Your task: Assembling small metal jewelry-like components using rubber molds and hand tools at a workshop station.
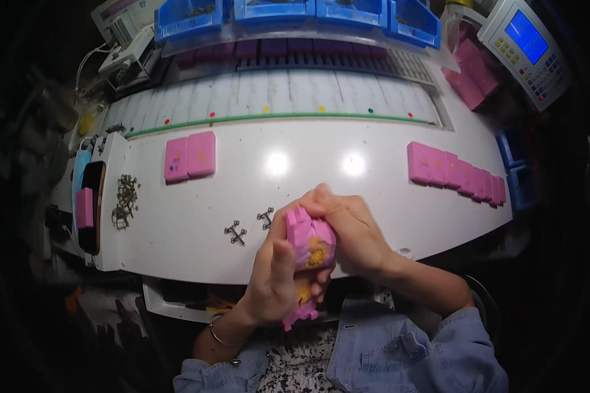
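Note:
Over the table's front edge I hold a pink, rubbery block mould point(299, 230), bent and folded so its inner face shows. A yellow-orange patch point(318, 254) lies on that inner face, and the mould's lower end has notched edges. My left hand point(269, 278) is wrapped round it from the left and below, thumb raised along its side. At the top, my right hand point(353, 226) is closed on the mould's upper end, its fingers partly hidden. Two small dark, branched pieces with looped ends point(235, 232) lie on the white table point(295, 190) just left of my hands.
Two pink blocks point(190, 156) stand at the left; a row of several pink blocks point(449, 171) runs along the right. A heap of dark, branched pieces point(125, 200) lies near a phone point(93, 209). Blue bins point(275, 10) line the back; a keypad device point(528, 49) stands back right.

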`<state>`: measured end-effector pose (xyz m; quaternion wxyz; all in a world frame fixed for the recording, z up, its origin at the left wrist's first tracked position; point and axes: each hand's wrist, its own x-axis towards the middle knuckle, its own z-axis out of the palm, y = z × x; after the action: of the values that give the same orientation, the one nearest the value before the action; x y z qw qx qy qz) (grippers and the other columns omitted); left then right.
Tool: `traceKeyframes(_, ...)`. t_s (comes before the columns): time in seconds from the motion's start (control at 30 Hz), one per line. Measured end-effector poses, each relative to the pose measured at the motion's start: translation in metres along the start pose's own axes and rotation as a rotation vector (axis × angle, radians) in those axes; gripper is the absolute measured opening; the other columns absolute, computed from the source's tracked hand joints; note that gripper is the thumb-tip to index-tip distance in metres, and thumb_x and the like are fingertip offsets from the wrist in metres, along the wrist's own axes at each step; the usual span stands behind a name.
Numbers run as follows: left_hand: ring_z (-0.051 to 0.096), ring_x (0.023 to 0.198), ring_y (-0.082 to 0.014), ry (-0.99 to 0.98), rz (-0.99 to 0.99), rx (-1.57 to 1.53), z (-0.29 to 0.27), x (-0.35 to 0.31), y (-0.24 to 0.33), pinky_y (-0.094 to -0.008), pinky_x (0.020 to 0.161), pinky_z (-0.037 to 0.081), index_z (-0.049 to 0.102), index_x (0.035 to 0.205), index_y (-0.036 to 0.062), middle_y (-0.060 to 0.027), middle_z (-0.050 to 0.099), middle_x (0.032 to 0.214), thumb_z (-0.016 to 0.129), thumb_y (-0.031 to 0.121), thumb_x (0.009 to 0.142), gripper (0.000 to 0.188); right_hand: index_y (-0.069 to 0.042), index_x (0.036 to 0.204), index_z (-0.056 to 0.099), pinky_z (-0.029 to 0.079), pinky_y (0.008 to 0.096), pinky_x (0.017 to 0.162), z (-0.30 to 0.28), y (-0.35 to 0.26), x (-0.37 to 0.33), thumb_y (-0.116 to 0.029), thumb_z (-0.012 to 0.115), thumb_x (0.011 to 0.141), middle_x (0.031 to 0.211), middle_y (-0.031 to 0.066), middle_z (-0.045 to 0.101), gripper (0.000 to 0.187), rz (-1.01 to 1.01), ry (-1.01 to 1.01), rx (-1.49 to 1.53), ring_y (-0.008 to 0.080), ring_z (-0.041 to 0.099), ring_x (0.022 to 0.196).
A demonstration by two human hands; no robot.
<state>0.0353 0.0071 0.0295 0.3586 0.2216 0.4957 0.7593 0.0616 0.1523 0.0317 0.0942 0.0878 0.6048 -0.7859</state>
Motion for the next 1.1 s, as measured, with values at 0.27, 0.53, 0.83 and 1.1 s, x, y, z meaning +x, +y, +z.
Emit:
traceKeyframes(0.27,0.043,0.045,-0.0125,0.247,-0.008,-0.207,-0.012,-0.009,-0.033,-0.0258,0.043,0.043,0.032,0.117,0.0082,-0.0072,0.042,0.058,0.015,0.049,0.095,0.049,-0.004,0.138,0.028,0.041,0.0389,0.083,-0.02,0.02,-0.059,-0.001,0.061,0.072,0.127,0.0273,0.036,0.073,-0.302,0.078,-1.387,0.0362,0.047,0.099)
traceKeyframes(0.53,0.048,0.047,-0.0144,0.393,0.421,0.477,-0.015,0.018,-0.057,-0.0259,0.043,0.044,0.035,0.116,0.002,-0.0093,0.051,0.072,0.015,0.032,0.098,0.04,0.004,0.129,0.042,0.047,0.0332,0.07,0.007,0.027,-0.055,0.009,0.06,0.065,0.124,0.0299,0.043,0.066,-0.782,0.325,-1.289,0.0298,0.055,0.079)
traceKeyframes(0.83,0.053,0.052,-0.0163,0.337,0.079,0.139,0.004,0.012,-0.038,-0.0263,0.048,0.047,0.038,0.118,0.0023,-0.0101,0.056,0.074,0.013,0.037,0.098,0.047,0.0,0.122,0.053,0.049,0.0328,0.065,0.003,0.034,-0.056,0.007,0.06,0.061,0.12,0.0338,0.044,0.062,-0.802,0.373,-1.235,0.0278,0.056,0.072)
traceKeyframes(1.1,0.05,0.047,-0.0139,0.276,-0.1,-0.034,-0.002,0.013,-0.038,-0.0262,0.044,0.046,0.035,0.119,0.0035,-0.0087,0.052,0.071,0.016,0.035,0.098,0.042,-0.002,0.122,0.054,0.048,0.0295,0.062,-0.004,0.043,-0.055,0.007,0.059,0.062,0.123,0.0291,0.044,0.06,-0.859,0.393,-1.23,0.0243,0.054,0.069)
